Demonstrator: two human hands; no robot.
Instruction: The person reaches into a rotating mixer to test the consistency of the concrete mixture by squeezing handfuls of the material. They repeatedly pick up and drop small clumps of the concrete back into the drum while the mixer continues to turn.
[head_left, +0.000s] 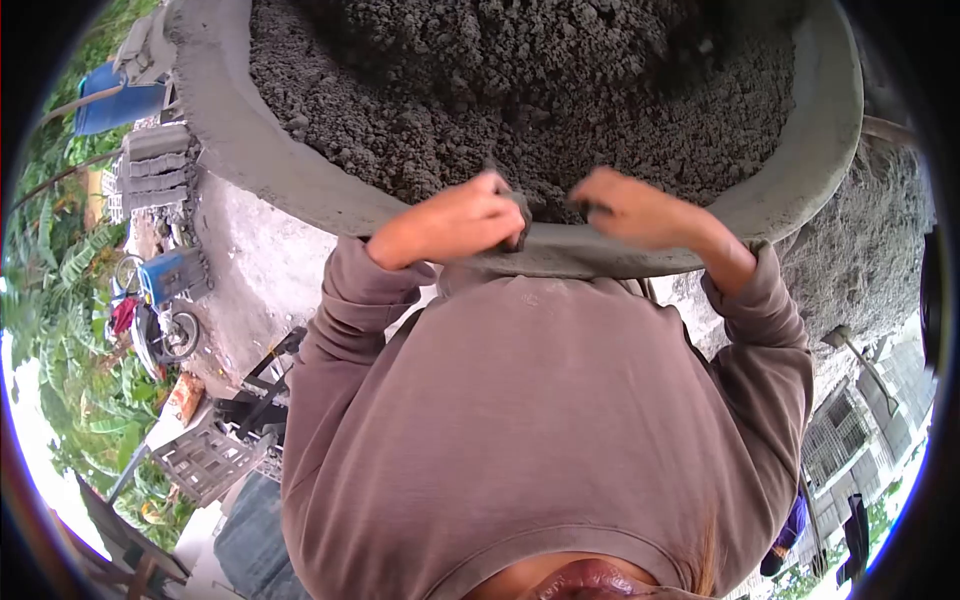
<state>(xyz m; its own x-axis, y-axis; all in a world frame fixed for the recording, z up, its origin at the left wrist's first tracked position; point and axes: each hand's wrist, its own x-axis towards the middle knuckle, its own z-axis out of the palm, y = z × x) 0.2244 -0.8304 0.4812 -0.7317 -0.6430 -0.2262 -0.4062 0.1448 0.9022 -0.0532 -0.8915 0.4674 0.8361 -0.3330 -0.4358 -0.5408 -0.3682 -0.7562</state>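
Observation:
A wide grey basin (300,175) full of crumbly damp cement mix (470,110) fills the top of the head view. My left hand (450,222) is curled at the near rim, closed around a dark grey, cement-coated lump (516,222). Just to its right, my right hand (640,210) hangs over the same rim with bent fingers, slightly blurred. Something small and dark shows under those fingers, and I cannot tell what it is. Both wrists come out of rolled brown sleeves, and the shirt front lies close against the basin's outer wall.
Stacked grey blocks (157,170) and a blue container (120,100) stand at the left. Below them are a parked motorcycle (165,330) and a plastic crate (205,455). A grey heap (850,240) rises at the right, with a long-handled tool (865,360) nearby. Someone in purple (790,525) is at lower right.

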